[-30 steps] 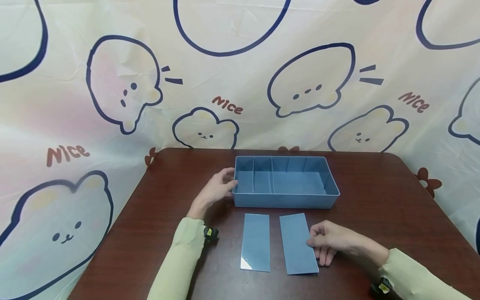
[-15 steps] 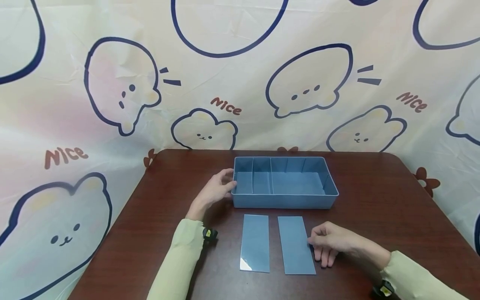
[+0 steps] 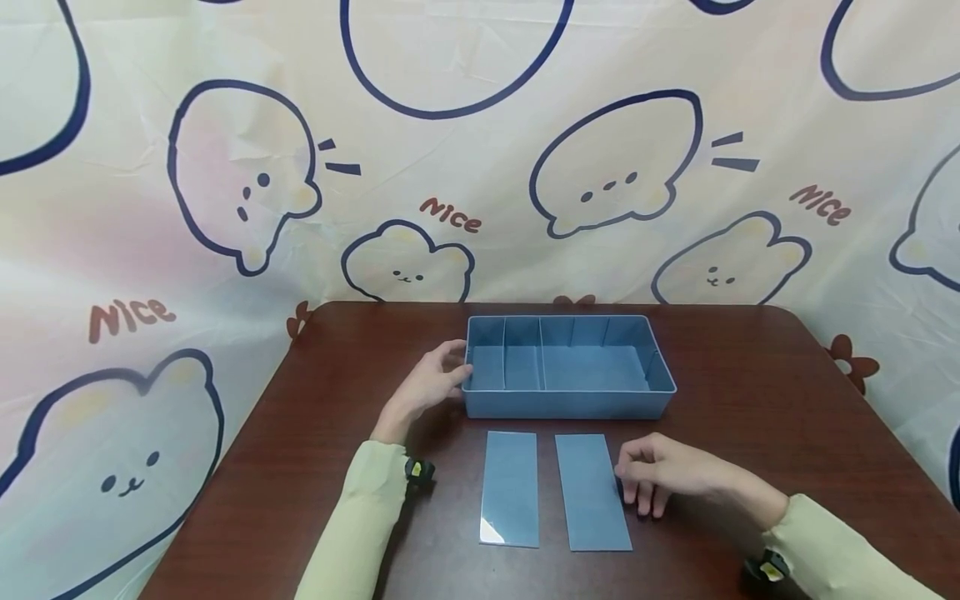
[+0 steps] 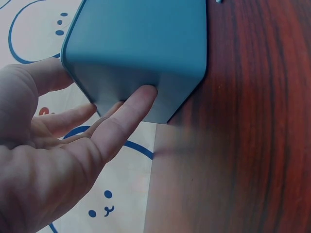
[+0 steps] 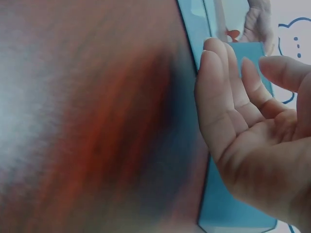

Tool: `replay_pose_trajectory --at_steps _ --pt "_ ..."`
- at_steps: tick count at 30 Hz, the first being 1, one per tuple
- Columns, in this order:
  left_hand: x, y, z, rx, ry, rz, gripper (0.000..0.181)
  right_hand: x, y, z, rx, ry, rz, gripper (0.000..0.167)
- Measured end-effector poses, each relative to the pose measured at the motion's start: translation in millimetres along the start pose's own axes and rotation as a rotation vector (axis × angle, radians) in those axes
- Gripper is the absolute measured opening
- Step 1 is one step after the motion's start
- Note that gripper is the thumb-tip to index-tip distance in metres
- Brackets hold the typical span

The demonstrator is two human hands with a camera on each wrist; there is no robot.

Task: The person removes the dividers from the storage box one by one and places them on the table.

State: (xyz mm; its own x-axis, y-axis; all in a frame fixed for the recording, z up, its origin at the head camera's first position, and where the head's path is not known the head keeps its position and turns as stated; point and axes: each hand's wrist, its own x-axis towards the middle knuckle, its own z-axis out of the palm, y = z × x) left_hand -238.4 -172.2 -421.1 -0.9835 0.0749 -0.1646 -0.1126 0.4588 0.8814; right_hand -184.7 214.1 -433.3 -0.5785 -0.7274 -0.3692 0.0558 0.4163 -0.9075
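A blue box (image 3: 572, 405) with upright dividers stands toward the table's far side. At its left end is the left hand (image 3: 426, 385), thumb at the rim; in the left wrist view that hand's (image 4: 73, 131) fingertips touch the box's end wall (image 4: 116, 87). Two flat blue panels lie side by side in front of the box, a left one (image 3: 510, 489) and a right one (image 3: 592, 493). The right hand (image 3: 675, 471) is beside the right panel's right edge, fingers loosely bent, holding nothing; the right wrist view shows its palm (image 5: 262, 141) over the panel (image 5: 238, 204).
The brown table (image 3: 315, 500) carries the box and both panels. Behind and beside it hangs a pale curtain (image 3: 502, 167) with cartoon outlines. Both forearms wear light green sleeves, with a small dark device at each wrist.
The right panel, tilted slightly a second ago, now lies flat. The right hand has let go of its edge and risen slightly. The left hand has stayed at the box.
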Motion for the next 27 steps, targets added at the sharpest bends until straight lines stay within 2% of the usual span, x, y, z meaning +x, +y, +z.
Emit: replay_pose_trajectory --at_steps 6,17,27 --pt "0.6 -0.1 -0.2 0.005 0.001 0.002 0.056 -2.3 -10.4 -3.9 -0.074 0.007 -0.031 0.023" --pt "-0.1 0.6 -0.8 -0.01 -0.013 0.009 0.056 -3.1 -22.4 -5.9 -0.162 0.017 -0.078 0.029" --pt "-1.0 1.3 0.1 -0.007 -0.005 0.0 0.056 -2.9 -33.4 -8.7 -0.241 0.106 -0.125 0.027"
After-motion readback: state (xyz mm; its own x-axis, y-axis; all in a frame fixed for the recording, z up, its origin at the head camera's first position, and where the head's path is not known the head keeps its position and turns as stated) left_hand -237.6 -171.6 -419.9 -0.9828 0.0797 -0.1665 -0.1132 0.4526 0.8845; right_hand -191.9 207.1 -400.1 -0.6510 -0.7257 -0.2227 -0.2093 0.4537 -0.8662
